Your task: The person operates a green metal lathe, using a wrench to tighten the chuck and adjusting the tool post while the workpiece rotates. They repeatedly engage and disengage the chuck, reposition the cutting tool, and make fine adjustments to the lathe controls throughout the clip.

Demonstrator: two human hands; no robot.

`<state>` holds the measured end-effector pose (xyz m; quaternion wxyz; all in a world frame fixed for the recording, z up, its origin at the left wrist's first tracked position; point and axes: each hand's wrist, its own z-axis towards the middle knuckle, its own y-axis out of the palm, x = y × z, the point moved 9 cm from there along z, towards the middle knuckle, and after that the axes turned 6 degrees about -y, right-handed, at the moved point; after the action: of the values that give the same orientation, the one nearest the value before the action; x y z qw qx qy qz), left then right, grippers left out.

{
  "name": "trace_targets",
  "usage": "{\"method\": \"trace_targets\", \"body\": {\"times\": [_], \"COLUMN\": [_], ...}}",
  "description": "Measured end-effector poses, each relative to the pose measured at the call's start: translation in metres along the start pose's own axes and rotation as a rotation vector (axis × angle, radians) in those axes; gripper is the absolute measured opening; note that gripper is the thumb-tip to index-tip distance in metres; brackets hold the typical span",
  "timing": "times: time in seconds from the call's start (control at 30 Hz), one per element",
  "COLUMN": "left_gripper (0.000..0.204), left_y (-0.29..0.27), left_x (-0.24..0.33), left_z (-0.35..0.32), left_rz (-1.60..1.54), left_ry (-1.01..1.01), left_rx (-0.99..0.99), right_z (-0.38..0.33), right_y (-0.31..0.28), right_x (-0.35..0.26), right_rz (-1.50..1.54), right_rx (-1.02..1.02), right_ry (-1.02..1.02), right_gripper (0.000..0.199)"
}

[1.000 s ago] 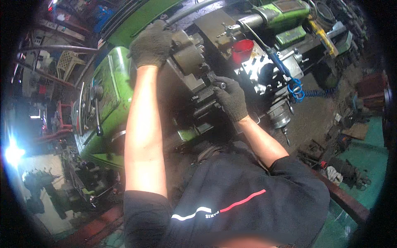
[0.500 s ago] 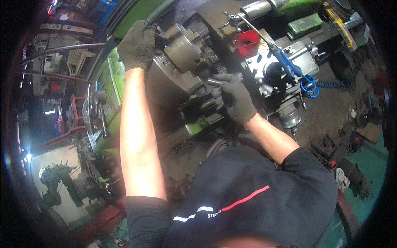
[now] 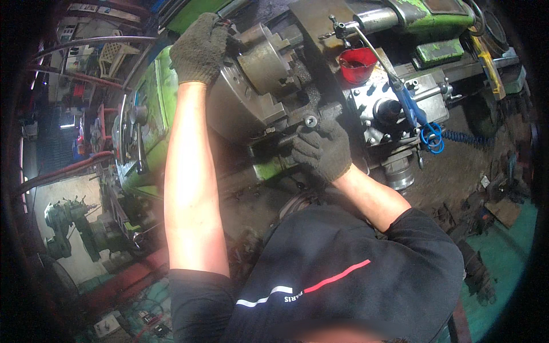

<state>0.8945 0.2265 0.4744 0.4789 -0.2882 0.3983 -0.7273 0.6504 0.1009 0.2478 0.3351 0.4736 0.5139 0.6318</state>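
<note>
I stand over a green lathe [image 3: 143,114]. My left hand [image 3: 199,47], in a dark work glove, rests curled on the top edge of the large grey chuck [image 3: 260,71] at the upper middle. My right hand [image 3: 323,150], also gloved, is closed around a short metal piece with a threaded end [image 3: 289,139] and a round socket head [image 3: 310,120], just below the chuck jaws. My bare left forearm runs down from the chuck to my black shirt.
A red cup [image 3: 357,63] sits on the grey tool post block [image 3: 394,103] to the right, with a blue-handled tool [image 3: 407,103] and a blue coiled hose [image 3: 432,137] across it. Scrap and dirt cover the floor at right. Another green machine [image 3: 68,223] stands at lower left.
The view has shifted, so the chuck sits lower and larger in the picture. My right hand has dropped from the chuck's side to just below it, still closed on the metal piece.
</note>
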Motion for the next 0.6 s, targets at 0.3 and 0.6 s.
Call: {"method": "trace_targets", "body": {"times": [0.3, 0.6], "left_gripper": [0.037, 0.037], "left_y": [0.003, 0.004], "left_x": [0.001, -0.003], "left_z": [0.001, 0.002], "left_rz": [-0.002, 0.030], "left_ry": [0.002, 0.009], "left_rx": [-0.021, -0.017], "right_z": [0.002, -0.021], "right_y": [0.027, 0.036], "right_x": [0.001, -0.031], "right_rz": [-0.038, -1.288], "right_rx": [-0.075, 0.259], "right_ry": [0.007, -0.453], "right_gripper": [0.028, 0.032]}}
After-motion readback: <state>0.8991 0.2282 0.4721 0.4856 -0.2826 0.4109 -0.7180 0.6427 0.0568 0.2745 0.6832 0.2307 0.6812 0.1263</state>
